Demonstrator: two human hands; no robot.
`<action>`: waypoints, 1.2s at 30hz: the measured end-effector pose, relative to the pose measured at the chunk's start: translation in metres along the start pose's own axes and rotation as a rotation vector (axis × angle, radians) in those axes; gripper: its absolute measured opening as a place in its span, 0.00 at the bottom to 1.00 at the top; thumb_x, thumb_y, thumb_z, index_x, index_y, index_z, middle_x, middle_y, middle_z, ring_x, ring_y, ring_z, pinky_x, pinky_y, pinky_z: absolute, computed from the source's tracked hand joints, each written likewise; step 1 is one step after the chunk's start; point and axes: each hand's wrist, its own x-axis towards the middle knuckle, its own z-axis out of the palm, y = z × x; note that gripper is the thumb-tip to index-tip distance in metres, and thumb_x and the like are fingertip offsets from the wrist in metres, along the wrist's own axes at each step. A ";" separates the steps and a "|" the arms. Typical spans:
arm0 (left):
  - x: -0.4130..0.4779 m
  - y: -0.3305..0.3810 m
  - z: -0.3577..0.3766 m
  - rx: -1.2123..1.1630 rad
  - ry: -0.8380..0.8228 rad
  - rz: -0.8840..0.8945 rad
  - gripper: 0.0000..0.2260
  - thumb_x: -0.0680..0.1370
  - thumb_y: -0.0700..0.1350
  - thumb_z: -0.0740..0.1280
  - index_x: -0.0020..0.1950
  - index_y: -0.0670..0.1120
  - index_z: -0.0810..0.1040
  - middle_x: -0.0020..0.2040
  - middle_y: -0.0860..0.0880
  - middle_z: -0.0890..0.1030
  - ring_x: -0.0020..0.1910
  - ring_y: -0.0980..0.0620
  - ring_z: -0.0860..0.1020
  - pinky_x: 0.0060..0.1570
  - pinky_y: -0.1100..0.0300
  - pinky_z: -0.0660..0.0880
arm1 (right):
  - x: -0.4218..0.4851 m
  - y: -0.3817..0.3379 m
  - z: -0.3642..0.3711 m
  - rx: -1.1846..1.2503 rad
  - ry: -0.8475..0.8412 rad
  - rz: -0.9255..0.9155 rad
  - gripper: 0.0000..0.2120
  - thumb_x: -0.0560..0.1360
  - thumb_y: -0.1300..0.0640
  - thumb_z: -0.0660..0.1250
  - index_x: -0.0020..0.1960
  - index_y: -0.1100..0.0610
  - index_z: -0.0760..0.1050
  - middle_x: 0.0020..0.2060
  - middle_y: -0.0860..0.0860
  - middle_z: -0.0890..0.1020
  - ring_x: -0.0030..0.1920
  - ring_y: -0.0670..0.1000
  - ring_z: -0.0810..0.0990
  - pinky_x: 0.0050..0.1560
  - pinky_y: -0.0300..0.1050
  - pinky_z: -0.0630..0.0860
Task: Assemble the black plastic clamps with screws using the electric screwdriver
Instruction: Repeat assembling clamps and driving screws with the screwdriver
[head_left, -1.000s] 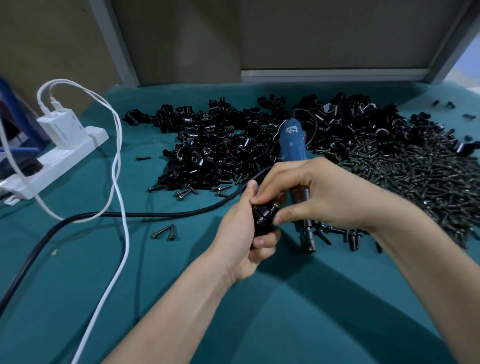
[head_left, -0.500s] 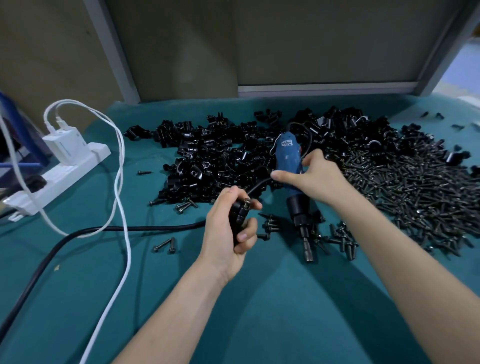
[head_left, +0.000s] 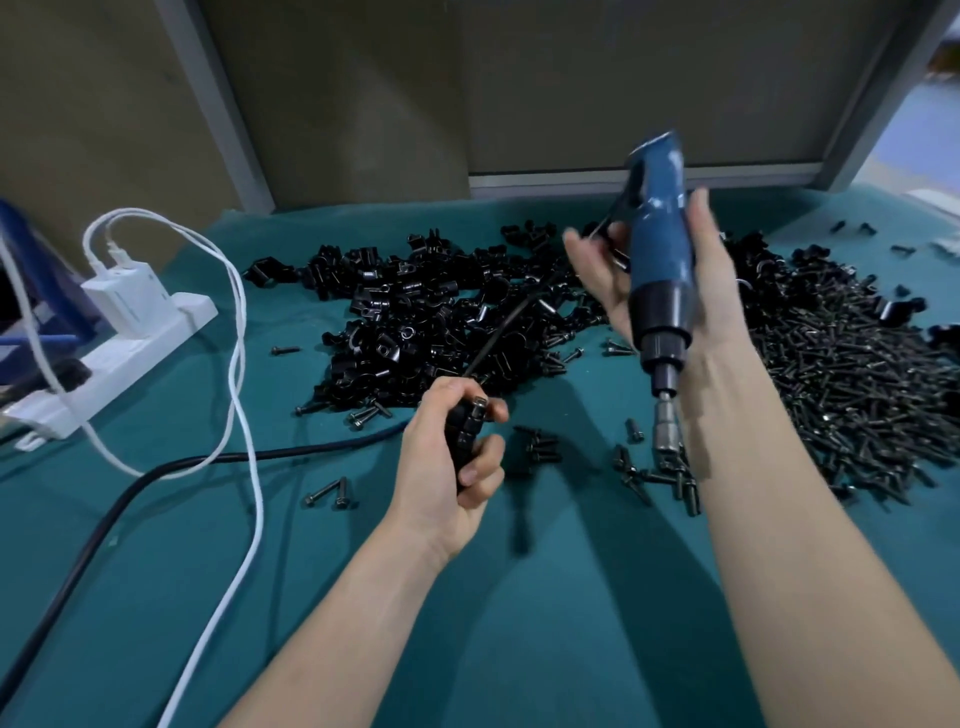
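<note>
My left hand (head_left: 447, 467) grips a black plastic clamp (head_left: 464, 434) upright above the green cloth, a screw head poking out of its top. My right hand (head_left: 670, 270) holds the blue electric screwdriver (head_left: 658, 260) lifted off the table, its body nearly upright and its metal bit (head_left: 667, 431) pointing down, to the right of the clamp and apart from it. A heap of loose black clamps (head_left: 431, 317) lies behind my left hand. A broad pile of black screws (head_left: 841, 384) spreads out at the right.
The screwdriver's black cable (head_left: 171, 470) runs left across the green cloth (head_left: 571, 623). A white power strip (head_left: 109, 358) with a charger and white cables (head_left: 244, 415) sits at the left edge. Stray screws (head_left: 654, 470) lie near my right forearm.
My right hand has picked the screwdriver up from the table and raised it upright. My left hand stays put with the clamp.
</note>
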 end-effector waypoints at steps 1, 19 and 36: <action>0.000 -0.001 0.000 0.000 -0.017 0.000 0.09 0.79 0.47 0.57 0.40 0.48 0.70 0.34 0.51 0.76 0.19 0.58 0.58 0.17 0.71 0.53 | -0.003 0.000 0.008 0.108 -0.075 -0.024 0.25 0.75 0.50 0.69 0.64 0.62 0.66 0.59 0.70 0.74 0.52 0.67 0.82 0.38 0.54 0.83; 0.001 -0.006 -0.001 0.381 -0.171 0.085 0.11 0.77 0.44 0.60 0.35 0.48 0.72 0.38 0.37 0.67 0.18 0.56 0.57 0.24 0.73 0.55 | -0.003 -0.009 0.010 -0.178 -0.201 -0.256 0.07 0.77 0.53 0.61 0.47 0.56 0.72 0.43 0.49 0.80 0.28 0.44 0.74 0.30 0.37 0.73; -0.003 -0.002 0.003 0.197 -0.112 -0.097 0.17 0.81 0.45 0.55 0.34 0.51 0.74 0.33 0.50 0.76 0.18 0.59 0.57 0.21 0.74 0.54 | 0.001 0.003 0.018 -0.114 -0.147 -0.286 0.06 0.76 0.54 0.59 0.45 0.56 0.71 0.39 0.48 0.76 0.24 0.44 0.71 0.26 0.37 0.70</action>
